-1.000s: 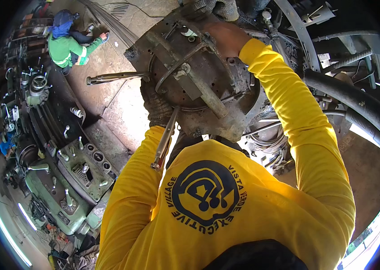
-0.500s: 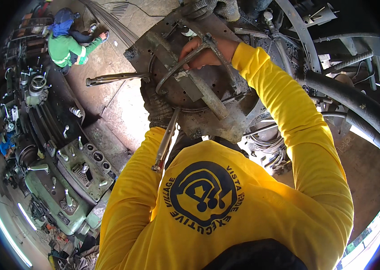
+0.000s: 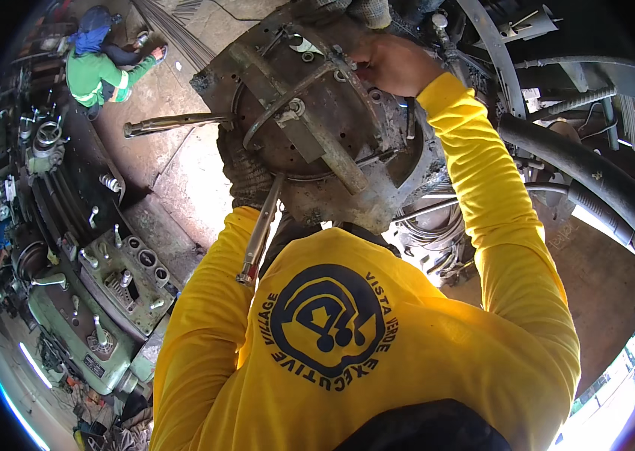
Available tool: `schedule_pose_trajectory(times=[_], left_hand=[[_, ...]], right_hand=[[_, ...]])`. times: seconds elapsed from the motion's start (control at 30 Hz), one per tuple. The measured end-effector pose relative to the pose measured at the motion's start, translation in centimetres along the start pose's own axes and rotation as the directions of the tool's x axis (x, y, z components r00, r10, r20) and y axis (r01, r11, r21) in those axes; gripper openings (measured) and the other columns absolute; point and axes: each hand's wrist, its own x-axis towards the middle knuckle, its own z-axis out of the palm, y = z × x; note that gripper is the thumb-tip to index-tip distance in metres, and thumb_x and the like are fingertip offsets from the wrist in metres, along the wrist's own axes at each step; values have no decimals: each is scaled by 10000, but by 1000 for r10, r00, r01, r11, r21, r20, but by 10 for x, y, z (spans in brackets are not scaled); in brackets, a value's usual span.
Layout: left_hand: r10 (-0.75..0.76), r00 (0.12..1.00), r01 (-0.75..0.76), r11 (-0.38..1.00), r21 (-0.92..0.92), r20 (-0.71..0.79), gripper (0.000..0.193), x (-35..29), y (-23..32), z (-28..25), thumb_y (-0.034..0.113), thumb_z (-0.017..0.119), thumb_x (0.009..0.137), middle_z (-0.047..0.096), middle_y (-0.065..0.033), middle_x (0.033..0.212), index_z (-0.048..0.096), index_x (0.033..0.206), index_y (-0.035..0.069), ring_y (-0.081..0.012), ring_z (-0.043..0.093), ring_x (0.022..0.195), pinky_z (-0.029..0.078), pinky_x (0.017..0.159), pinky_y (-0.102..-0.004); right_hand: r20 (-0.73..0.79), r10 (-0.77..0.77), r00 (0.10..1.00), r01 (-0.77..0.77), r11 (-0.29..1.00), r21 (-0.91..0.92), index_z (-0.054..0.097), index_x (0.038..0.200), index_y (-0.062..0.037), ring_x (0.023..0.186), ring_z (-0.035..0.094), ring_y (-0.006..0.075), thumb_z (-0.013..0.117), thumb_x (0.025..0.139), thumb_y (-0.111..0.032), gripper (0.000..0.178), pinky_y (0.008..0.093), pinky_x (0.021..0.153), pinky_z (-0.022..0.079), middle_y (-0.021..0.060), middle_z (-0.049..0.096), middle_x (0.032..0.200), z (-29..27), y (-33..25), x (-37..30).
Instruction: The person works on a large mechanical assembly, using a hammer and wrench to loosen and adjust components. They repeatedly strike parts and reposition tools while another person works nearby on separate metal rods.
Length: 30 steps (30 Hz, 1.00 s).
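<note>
A dark steel plate (image 3: 332,195) with holes lies before me, with a flat bar (image 3: 257,71) across its round middle. A nut (image 3: 291,110) sits on the bar, beside a curved rod (image 3: 276,116). My bare right hand (image 3: 400,64) is at the rod's upper right end, fingers closed; what they hold is hidden. A silver wrench end (image 3: 306,46) lies on the plate just left of it. My left hand (image 3: 246,177), in a dark glove, is at the plate's left edge, its fingers mostly hidden. Two metal handles (image 3: 178,122) (image 3: 261,229) jut out around it.
Grey gloves (image 3: 368,11) show at the far edge; I cannot tell whether hands fill them. A green lathe (image 3: 77,334) stands left. Beyond it a person in green (image 3: 96,71) crouches near steel rods (image 3: 171,34). A dark pipe (image 3: 573,173) and a cable coil (image 3: 438,233) are right.
My right hand has moved right and away from the bar's middle to the rod's end, uncovering the nut and wrench end. The left hand stays at the plate's edge. The view has shifted slightly.
</note>
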Motion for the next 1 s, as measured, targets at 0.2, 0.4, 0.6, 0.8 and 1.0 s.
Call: schedule_pose_trajectory(times=[0.2, 0.4, 0.6, 0.8, 1.0], left_hand=[[23, 1000, -23, 999, 33, 0, 556, 1, -1, -3, 151, 783, 832, 672, -136, 1254, 591, 1342, 46, -281, 663, 1149, 552, 980, -369], [42, 999, -41, 998, 56, -10, 550, 0, -7, -3, 153, 793, 820, 677, -131, 1238, 600, 1324, 48, -276, 667, 1134, 554, 977, -368], [79, 997, -78, 993, 84, -2, 544, 2, -17, 3, 156, 804, 809, 682, -126, 1222, 610, 1306, 49, -271, 671, 1119, 555, 973, -367], [115, 993, -114, 985, 130, -3, 539, 4, -23, 0, 158, 814, 797, 687, -121, 1206, 620, 1289, 51, -266, 675, 1104, 557, 970, -365], [155, 988, -152, 971, 184, -3, 533, 5, -31, -3, 160, 824, 786, 692, -116, 1190, 630, 1271, 52, -260, 679, 1089, 558, 966, -364]], right_hand=[[30, 58, 998, -56, 996, -65, 755, 1163, -187, 997, 691, 342, 746, 886, -274, 291, 460, 854, 542, 122, 727, 1025, 9, -12, 6], [275, 89, 957, -175, 936, 307, 728, 1094, -128, 917, 714, 318, 769, 848, -189, 256, 442, 798, 542, 103, 735, 924, -13, -16, 8], [272, 99, 957, -119, 991, 57, 731, 1029, -119, 906, 717, 294, 782, 813, -159, 225, 428, 760, 546, 91, 739, 939, -18, -13, -24], [244, 106, 964, -107, 994, -9, 747, 979, -149, 907, 712, 292, 785, 798, -152, 185, 429, 762, 546, 86, 736, 943, -10, -12, -24], [188, 188, 964, -264, 758, 596, 685, 1024, -36, 844, 727, 173, 690, 908, -15, 118, 328, 702, 539, 86, 743, 965, -8, -39, -8]])
